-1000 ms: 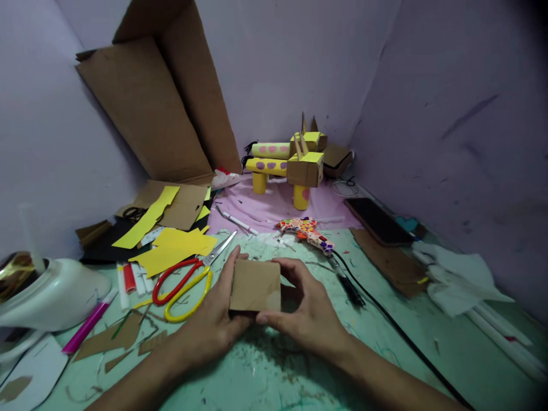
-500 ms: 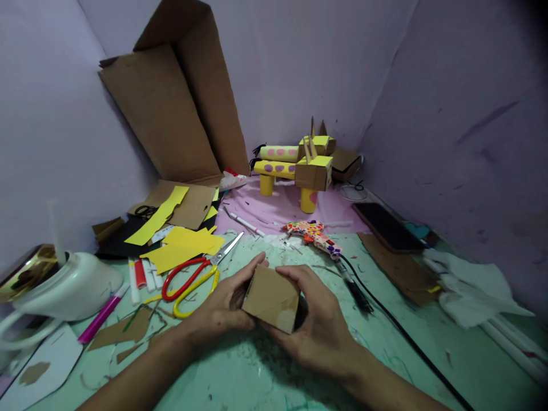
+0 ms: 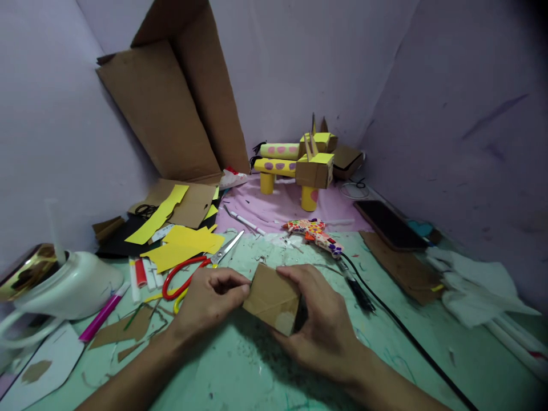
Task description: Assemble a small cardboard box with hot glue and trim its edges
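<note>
A small brown cardboard box [image 3: 272,297] is held above the green tabletop. My right hand [image 3: 317,319] grips it from the right, fingers over the far edge and thumb underneath. At the box's left edge, my left hand [image 3: 214,302] is closed in a pinch, thumb and forefinger tips close together. Whether anything small is between them is hidden. Scissors [image 3: 184,277] with red and yellow handles lie partly behind my left hand, blades pointing away. Beyond the box rests a flower-patterned glue gun [image 3: 314,234], its black cord [image 3: 402,328] running toward the lower right.
Two yellow cardboard animal figures [image 3: 314,171] stand at the back. Yellow paper [image 3: 184,248], markers [image 3: 141,274] and cardboard scraps [image 3: 122,331] lie left, near a white teapot-shaped vessel [image 3: 77,285]. A phone [image 3: 389,225] lies right on cardboard. A large folded cardboard piece [image 3: 162,114] leans on the wall.
My left hand has shifted left from around the box to a pinch at its left edge, covering more of the scissor handles. My right hand still holds the box in nearly the same place.
</note>
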Available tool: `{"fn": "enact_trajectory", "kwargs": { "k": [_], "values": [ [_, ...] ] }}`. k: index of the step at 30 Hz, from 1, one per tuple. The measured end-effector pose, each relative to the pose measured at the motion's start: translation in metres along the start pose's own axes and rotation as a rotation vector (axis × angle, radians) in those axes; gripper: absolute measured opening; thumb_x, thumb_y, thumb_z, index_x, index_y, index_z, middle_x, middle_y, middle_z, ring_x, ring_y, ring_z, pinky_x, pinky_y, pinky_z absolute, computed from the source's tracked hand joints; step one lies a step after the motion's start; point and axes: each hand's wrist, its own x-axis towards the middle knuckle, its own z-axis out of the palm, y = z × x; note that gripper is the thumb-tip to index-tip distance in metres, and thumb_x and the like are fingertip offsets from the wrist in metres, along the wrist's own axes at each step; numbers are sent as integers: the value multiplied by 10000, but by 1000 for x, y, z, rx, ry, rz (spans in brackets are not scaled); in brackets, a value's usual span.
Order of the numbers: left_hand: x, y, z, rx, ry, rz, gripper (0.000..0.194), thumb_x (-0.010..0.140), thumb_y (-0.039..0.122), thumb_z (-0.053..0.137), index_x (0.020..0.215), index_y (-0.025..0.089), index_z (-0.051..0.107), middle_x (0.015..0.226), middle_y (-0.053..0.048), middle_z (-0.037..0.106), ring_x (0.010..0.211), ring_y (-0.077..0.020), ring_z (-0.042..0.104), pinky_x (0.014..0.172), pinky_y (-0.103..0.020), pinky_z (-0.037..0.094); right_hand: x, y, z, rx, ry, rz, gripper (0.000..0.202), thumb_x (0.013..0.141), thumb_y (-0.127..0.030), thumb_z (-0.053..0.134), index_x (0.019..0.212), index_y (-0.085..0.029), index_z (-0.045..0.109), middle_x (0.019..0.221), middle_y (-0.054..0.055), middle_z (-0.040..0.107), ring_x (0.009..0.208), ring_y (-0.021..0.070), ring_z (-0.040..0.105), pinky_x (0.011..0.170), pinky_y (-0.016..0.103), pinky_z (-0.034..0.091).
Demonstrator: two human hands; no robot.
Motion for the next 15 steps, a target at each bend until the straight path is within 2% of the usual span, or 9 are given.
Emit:
{"fn": "enact_trajectory", "kwargs": {
  "k": [5,11,15],
  "values": [
    [-4,15,8,136,93,17,183,551,287,556,532,162,688,479,15,620,488,-117,516,455,-201,381,-1,3,3,11,28,-36,546,665,-248,758,1145,-181,507,957,111,663,855,267,644,685,377,544],
    [-2,16,10,109,74,-18,192,542,286,526,507,159,665,479,21,601,490,-106,497,470,-203,374,-5,8,3,49,31,-53,612,636,-168,770,1183,-175,496,993,116,656,872,259,637,714,374,542],
    [-1,13,7,59,54,-31,165,540,289,573,502,158,666,484,12,606,499,-112,497,480,-214,380,-6,9,4,74,15,-42,618,649,-185,782,1192,-193,487,1002,103,644,883,251,627,728,366,530]
  ]
}}
